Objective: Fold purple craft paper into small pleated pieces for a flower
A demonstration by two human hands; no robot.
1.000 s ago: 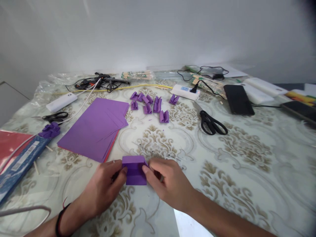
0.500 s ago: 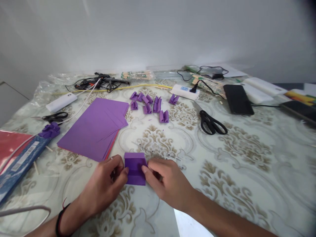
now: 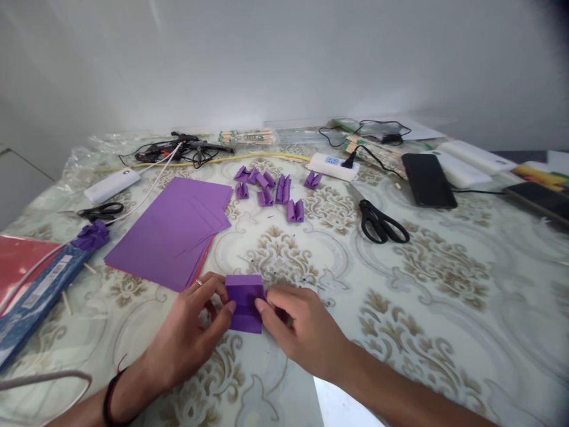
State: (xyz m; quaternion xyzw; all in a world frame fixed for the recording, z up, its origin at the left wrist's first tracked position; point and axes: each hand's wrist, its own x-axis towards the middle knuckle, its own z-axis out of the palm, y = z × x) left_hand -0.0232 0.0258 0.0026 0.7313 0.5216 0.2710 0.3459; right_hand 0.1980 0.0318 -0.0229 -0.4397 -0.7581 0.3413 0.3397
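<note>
A small creased piece of purple paper (image 3: 245,308) is held between my two hands, its far edge folded over into a paler strip. My left hand (image 3: 193,326) pinches its left edge, thumb on top. The right edge is pinched by my right hand (image 3: 302,329), whose thumb also lies on the near face. Beyond it are several folded purple paper pieces (image 3: 283,188) in a loose cluster. To the left lies a stack of purple paper sheets (image 3: 164,231), with a red sheet showing beneath.
Black-handled scissors (image 3: 380,222) lie to the right, near a black phone (image 3: 429,181) and a white power strip (image 3: 333,166). At left are another pair of scissors (image 3: 102,210), a white power bank (image 3: 112,185), a purple paper flower (image 3: 91,235) and a blue package (image 3: 40,296).
The fingers of my left hand have opened out slightly and shifted a little right along the paper's left edge. My right hand keeps its grip in the same place.
</note>
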